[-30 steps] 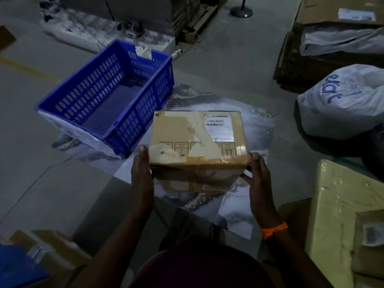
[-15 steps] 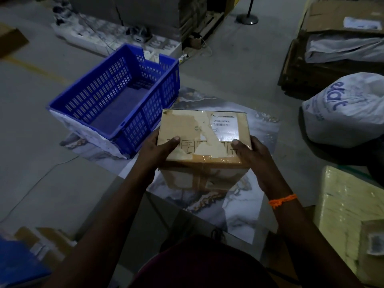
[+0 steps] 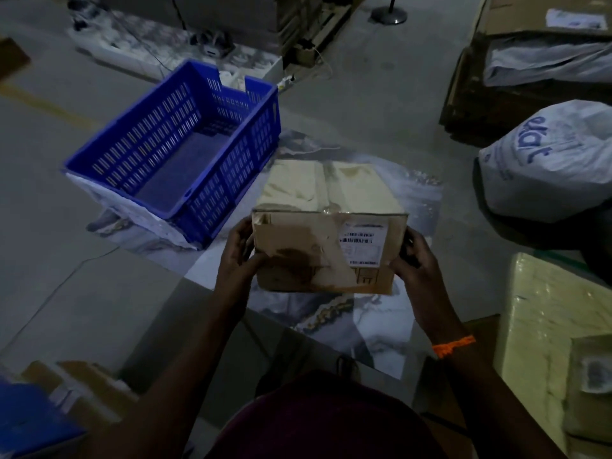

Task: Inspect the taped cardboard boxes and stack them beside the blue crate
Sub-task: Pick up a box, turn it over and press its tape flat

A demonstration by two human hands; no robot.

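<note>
A taped cardboard box (image 3: 328, 226) is held in the air over a marbled sheet (image 3: 381, 313), just right of the blue crate (image 3: 185, 150). Its face with the white barcode label (image 3: 362, 241) and torn tape points toward me; the taped top seam faces up. My left hand (image 3: 240, 251) grips the box's left end and my right hand (image 3: 410, 260), with an orange wristband, grips its right end. The blue crate stands with nothing in it.
A white printed sack (image 3: 556, 160) lies at the right, with a dark pallet (image 3: 516, 91) of wrapped goods behind it. A plastic-wrapped pale package (image 3: 546, 326) sits at the near right. More cardboard boxes (image 3: 76, 389) lie at the near left. A stanchion base (image 3: 389, 13) stands far back.
The box has been rolled toward me, so the labelled face that was on top now faces me. Both hands shifted from the top edge to the box's ends.
</note>
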